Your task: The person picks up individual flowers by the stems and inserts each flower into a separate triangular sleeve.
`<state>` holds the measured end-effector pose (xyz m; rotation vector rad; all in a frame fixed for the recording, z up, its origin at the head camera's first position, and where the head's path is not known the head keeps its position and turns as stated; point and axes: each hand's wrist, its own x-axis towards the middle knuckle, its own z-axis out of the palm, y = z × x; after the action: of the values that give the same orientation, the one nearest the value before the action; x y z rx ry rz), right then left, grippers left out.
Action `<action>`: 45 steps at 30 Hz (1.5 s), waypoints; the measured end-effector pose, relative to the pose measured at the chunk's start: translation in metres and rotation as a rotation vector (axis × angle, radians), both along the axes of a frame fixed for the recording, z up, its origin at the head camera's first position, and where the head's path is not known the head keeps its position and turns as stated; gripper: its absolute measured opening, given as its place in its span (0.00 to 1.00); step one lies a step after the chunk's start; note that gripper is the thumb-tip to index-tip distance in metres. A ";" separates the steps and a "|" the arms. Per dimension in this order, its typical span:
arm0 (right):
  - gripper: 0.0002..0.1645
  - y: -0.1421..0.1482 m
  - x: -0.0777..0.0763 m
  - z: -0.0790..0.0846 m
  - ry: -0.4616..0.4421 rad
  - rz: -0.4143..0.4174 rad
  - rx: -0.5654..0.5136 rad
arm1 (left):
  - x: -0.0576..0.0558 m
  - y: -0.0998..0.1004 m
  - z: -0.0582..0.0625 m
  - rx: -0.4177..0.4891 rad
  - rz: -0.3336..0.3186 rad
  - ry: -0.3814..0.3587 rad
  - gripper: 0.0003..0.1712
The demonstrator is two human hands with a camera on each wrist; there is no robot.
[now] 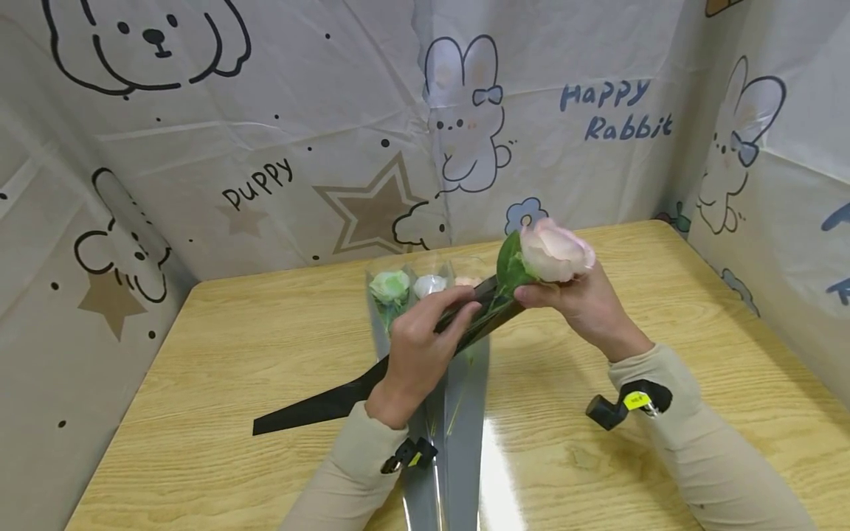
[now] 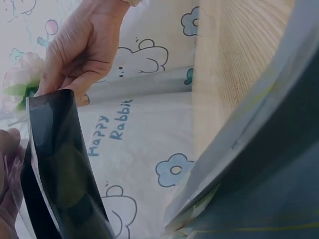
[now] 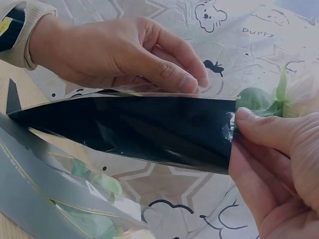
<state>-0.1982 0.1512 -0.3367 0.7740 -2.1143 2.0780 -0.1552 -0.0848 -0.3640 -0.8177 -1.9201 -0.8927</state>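
A pale pink artificial rose [image 1: 556,252] with a green leaf sticks out of the upper end of a black flower sleeve [image 1: 317,404] with a clear front. My left hand [image 1: 425,343] grips the sleeve's edge partway along; in the right wrist view that hand [image 3: 124,55] has thumb and fingers at its upper edge. Just below the bloom, my right hand [image 1: 591,306] pinches the sleeve's mouth, thumb [image 3: 264,130] beside the leaf. The sleeve [image 3: 164,129] tilts above the table, its narrow tail toward the left. Most of the stem is hidden.
Beneath my hands, grey flower sleeves [image 1: 465,413] lie on the wooden table [image 1: 265,332]. They hold a pale green flower [image 1: 390,286], a white flower [image 1: 430,285] and a peach one [image 1: 468,281]. A printed cloth [image 1: 279,133] hangs around the table's back and sides.
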 end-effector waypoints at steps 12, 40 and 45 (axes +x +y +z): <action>0.32 0.004 -0.001 -0.001 -0.039 0.003 0.162 | 0.003 0.005 0.003 -0.002 -0.020 0.028 0.11; 0.30 0.015 0.009 0.009 -0.054 -0.198 0.476 | 0.003 -0.002 0.009 0.045 -0.023 0.075 0.11; 0.20 0.017 0.008 0.009 -0.040 -0.242 0.486 | 0.002 -0.004 0.012 0.087 -0.022 0.092 0.11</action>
<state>-0.1907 0.1684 -0.3278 0.4785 -2.6208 1.4905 -0.1529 -0.0887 -0.3516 -0.8153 -1.7833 -0.9292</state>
